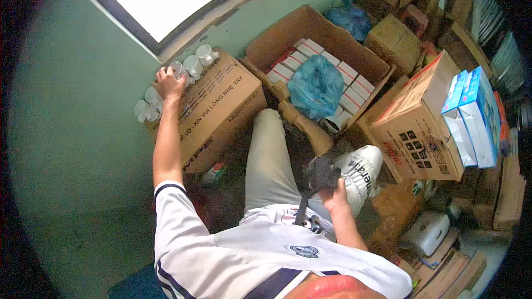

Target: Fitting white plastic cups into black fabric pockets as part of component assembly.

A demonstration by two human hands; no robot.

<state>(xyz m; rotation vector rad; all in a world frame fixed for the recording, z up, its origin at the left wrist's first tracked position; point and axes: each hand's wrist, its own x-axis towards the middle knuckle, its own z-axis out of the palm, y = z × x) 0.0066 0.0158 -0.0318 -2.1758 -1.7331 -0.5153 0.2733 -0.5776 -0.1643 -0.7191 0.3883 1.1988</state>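
Observation:
Up at the left, my left hand (170,83) has its fingers curled around a clear cup (176,68). That cup is part of a row of clear cups with handles along the wall-side edge of a long cardboard box (221,105). Two cups (199,60) stand beyond my hand and several more (146,111) on its near side. My right hand (334,196), low in front of me, is closed on a black strapped object (322,176) whose kind I cannot make out. A white printed bag-like thing (360,169) lies right beside it.
An open carton (282,22) holds several small white boxes and a blue plastic bag (316,86). Right of it stand a closed carton (421,138) and blue-and-white paper bags (471,122). More boxes are piled behind. A green wall with a window (160,0) borders the left.

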